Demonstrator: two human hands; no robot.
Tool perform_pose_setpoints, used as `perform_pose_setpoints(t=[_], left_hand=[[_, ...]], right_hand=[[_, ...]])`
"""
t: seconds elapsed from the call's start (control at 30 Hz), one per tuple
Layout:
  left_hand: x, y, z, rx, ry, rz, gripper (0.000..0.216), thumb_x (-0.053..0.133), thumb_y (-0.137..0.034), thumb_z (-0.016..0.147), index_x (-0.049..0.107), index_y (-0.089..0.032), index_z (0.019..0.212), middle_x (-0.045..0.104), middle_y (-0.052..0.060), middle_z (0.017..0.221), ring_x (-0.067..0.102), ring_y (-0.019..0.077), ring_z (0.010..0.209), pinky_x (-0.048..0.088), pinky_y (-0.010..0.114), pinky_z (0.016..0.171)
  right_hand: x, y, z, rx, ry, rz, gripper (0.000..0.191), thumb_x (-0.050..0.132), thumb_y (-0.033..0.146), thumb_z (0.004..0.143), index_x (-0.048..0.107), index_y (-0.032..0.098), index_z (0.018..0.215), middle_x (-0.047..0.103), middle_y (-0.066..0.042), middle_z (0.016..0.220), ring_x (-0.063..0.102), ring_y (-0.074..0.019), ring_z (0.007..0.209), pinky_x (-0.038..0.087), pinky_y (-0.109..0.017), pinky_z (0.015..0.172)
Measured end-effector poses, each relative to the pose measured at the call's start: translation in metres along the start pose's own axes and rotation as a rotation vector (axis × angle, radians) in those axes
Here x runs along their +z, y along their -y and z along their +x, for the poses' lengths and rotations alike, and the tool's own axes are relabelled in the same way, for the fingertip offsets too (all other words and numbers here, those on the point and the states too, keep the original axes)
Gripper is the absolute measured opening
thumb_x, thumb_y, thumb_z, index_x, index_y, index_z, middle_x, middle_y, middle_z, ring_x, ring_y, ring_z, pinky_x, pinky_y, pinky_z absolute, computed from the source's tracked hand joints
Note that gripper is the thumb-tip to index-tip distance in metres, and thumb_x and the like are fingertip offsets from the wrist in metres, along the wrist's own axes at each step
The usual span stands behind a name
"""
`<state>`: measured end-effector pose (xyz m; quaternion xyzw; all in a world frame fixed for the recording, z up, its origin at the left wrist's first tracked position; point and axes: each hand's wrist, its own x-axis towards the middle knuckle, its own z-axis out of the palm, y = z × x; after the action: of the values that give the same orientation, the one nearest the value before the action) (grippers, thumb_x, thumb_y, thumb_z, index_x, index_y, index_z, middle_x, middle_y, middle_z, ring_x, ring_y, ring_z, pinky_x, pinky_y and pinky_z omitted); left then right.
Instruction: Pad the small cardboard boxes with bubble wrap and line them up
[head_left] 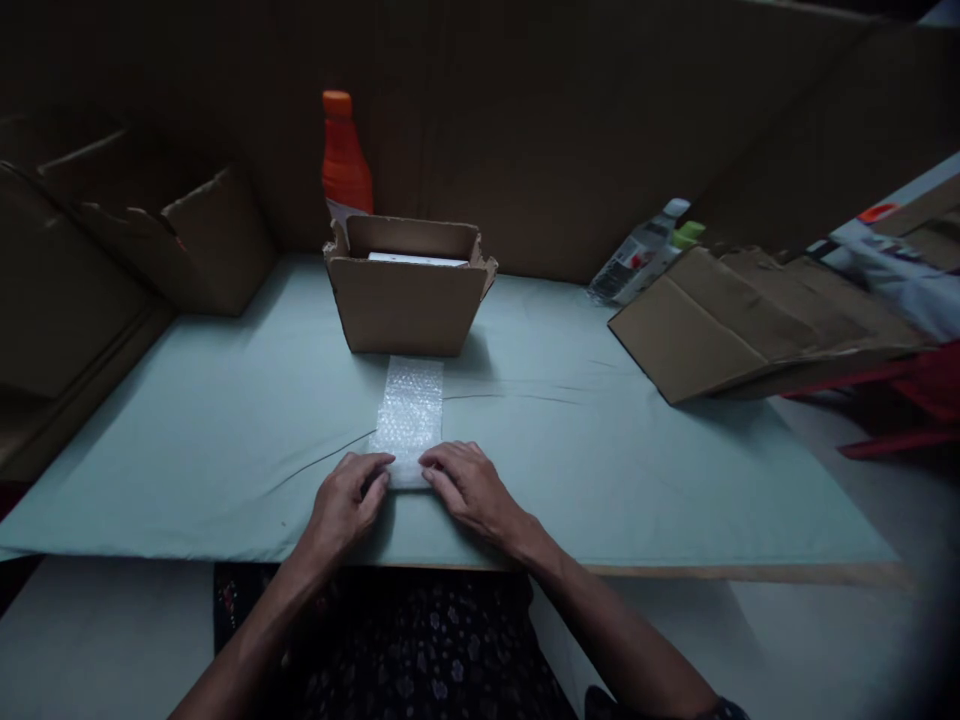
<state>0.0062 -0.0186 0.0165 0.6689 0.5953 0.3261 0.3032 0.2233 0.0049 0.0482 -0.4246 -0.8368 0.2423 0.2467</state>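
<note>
A strip of clear bubble wrap (409, 405) lies on the pale green cloth, its long side running away from me. Its near end looks folded over into a flat layer. At the left corner of that end, my left hand (351, 498) is closed, thumb and fingers pinching the edge. My right hand (471, 488) grips the right corner the same way. Whether anything lies inside the fold I cannot tell.
Just beyond the wrap stands an open cardboard box (412, 305) with something white inside. An orange bottle (346, 160) is behind it. Cardboard boxes (202, 240) line the left. On the right, a clear bottle (637, 255) leans beside a tilted carton (697, 325). The green cloth (600, 470) has creases.
</note>
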Motion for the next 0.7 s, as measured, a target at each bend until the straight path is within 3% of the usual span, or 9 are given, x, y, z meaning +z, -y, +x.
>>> perform_pose_setpoints(t=[0.1,0.2,0.3,0.43,0.53,0.7], left_hand=[[0.006,0.003,0.013,-0.043,-0.016,0.022,0.031,0.054,-0.030,0.087,0.072,-0.021,0.111,0.075,0.007,0.093,0.069,0.0210,0.083,0.056,0.036,0.079],[0.009,0.003,0.022,-0.040,-0.050,0.045,0.033,0.055,-0.029,0.087,0.069,-0.021,0.115,0.075,0.006,0.095,0.069,0.0217,0.085,0.055,0.038,0.083],[0.011,0.002,0.025,-0.004,-0.121,0.079,0.034,0.054,-0.029,0.090,0.066,-0.019,0.120,0.072,0.010,0.108,0.066,0.0248,0.098,0.053,0.042,0.091],[0.005,0.001,0.010,0.265,-0.246,0.171,0.035,0.059,-0.029,0.090,0.063,-0.019,0.124,0.065,0.014,0.126,0.059,0.0288,0.119,0.048,0.049,0.103],[-0.002,-0.001,-0.010,0.393,-0.167,0.164,0.042,0.056,-0.018,0.090,0.058,-0.023,0.131,0.064,0.012,0.132,0.056,0.0276,0.125,0.047,0.048,0.105],[-0.002,-0.003,-0.021,0.285,-0.038,0.038,0.040,0.051,-0.018,0.093,0.057,-0.025,0.132,0.072,0.009,0.118,0.066,0.0245,0.110,0.053,0.043,0.094]], right_hand=[[-0.002,0.004,-0.011,-0.068,-0.188,-0.081,0.017,0.054,0.023,0.099,0.068,0.020,0.108,0.074,-0.008,0.104,0.065,-0.0232,0.097,0.045,-0.040,0.087],[0.005,0.004,-0.015,-0.179,-0.110,-0.217,0.020,0.058,0.023,0.097,0.067,0.019,0.114,0.072,-0.011,0.113,0.062,-0.0259,0.103,0.045,-0.042,0.090],[0.017,-0.002,-0.007,-0.177,0.006,-0.332,0.027,0.059,0.018,0.095,0.064,0.018,0.122,0.067,-0.013,0.125,0.057,-0.0287,0.114,0.043,-0.045,0.095],[0.024,-0.013,0.006,-0.090,0.017,-0.284,0.023,0.054,0.014,0.097,0.066,0.019,0.117,0.073,-0.011,0.113,0.062,-0.0258,0.103,0.044,-0.043,0.091],[0.015,-0.013,0.004,-0.049,0.049,-0.120,0.023,0.058,0.015,0.096,0.067,0.020,0.117,0.075,-0.008,0.109,0.065,-0.0229,0.100,0.046,-0.041,0.091],[-0.001,-0.008,-0.011,0.011,0.131,0.106,0.026,0.059,0.019,0.098,0.064,0.026,0.123,0.075,-0.003,0.115,0.067,-0.0196,0.105,0.050,-0.039,0.094]])
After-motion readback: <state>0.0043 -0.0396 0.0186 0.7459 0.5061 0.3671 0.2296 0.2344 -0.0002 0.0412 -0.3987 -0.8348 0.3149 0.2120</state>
